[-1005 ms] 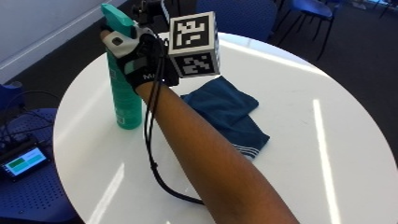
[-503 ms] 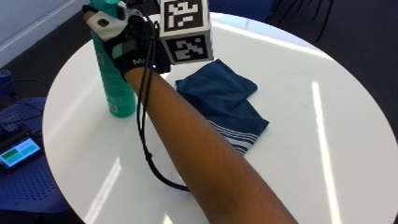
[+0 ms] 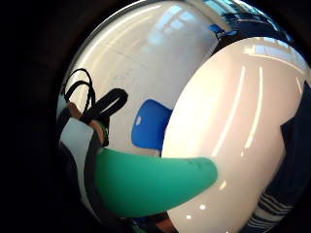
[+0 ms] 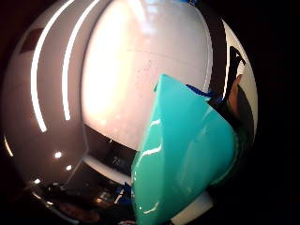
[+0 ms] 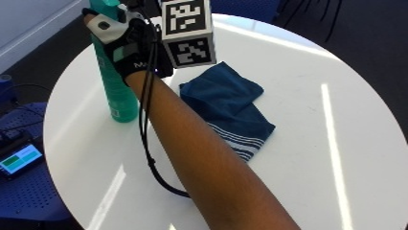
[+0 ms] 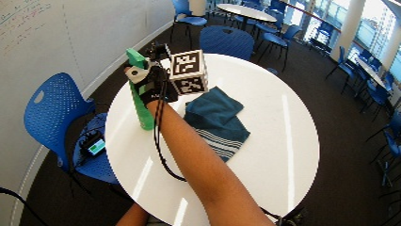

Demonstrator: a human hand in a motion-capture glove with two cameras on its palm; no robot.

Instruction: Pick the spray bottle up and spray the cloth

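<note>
My gloved hand [image 5: 130, 50] is gripping the bottle [image 5: 115, 91] near its top, fingers curling round it. Bottle is standing upright on the table [image 5: 319, 143], near its edge, just beside the folded cloth [image 5: 232, 112].

1 bottle [image 5: 118, 91], 1 cloth [image 5: 232, 112].

Both outside views look down along the arm — palm views sit close against the spray bottle [image 5: 117, 86].
</note>
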